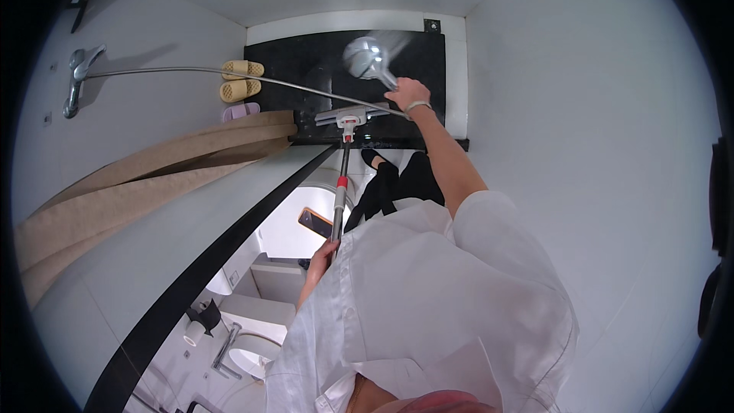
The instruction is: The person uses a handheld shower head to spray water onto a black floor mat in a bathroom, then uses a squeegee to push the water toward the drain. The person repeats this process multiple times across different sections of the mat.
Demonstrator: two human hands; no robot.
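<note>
My right hand (410,93) grips the handle of a chrome handheld shower head (367,58), held over the black shower floor (298,51). Blurred streaks, seemingly water, show beside the head. A metal shower hose (287,85) runs from my right hand to a chrome wall mixer (74,80). Lower down, my left hand (324,255) is closed around the pole of a sponge mop (340,201). The mop head (351,117) lies across the black floor near its front edge, below the hose.
Yellow slippers (241,90) and a pink slipper (242,111) stand left of the black floor. A floor drain (432,26) is at its back right. A beige curtain (155,160) hangs left. A phone (315,222) lies on a white surface. A toilet-roll holder (205,316) and faucet (227,353) are lower left.
</note>
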